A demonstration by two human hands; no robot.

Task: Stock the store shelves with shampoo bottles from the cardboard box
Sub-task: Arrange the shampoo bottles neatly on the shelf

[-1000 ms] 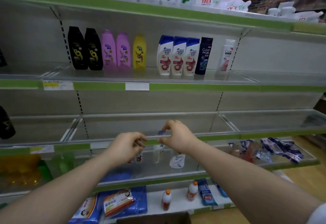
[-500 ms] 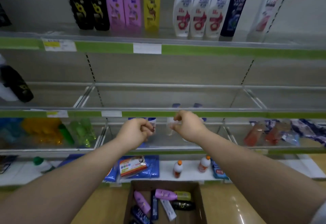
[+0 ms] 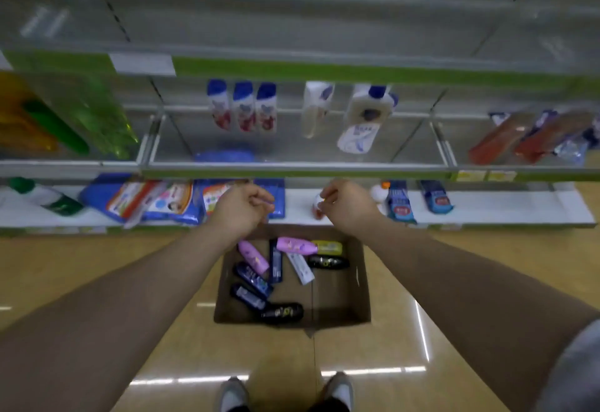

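— So, what are the fingers [image 3: 264, 204] doing?

— Curling loosely on the left hand [image 3: 240, 212], thumb near the forefinger, with nothing inside them. The right hand [image 3: 348, 207] looks the same, as far as the blur allows. The small orange-capped bottle [image 3: 316, 207] beside it stands, I judge, on the bottom shelf [image 3: 487, 208] behind, not in the grasp.

— And the shampoo bottles?

— They lie at all angles in the cardboard box [image 3: 362, 285] on the floor [image 3: 97, 268], lower centre of the frame, just below both hands. A pink bottle [image 3: 295, 245] lies on top at the far side, a black bottle [image 3: 282, 312] at the near edge, and dark blue ones between.

— How will they handle?

— Likely stiff plastic, full and so fairly weighty for their size, with smooth, somewhat slippery skins. They're hardly fragile. I'd close round the broad middle of the body rather than the cap. The pink one lies clear on top, so it seems the easiest first take. A few matching bottles [image 3: 243, 106] stand upright on the middle shelf [image 3: 292, 169] above.
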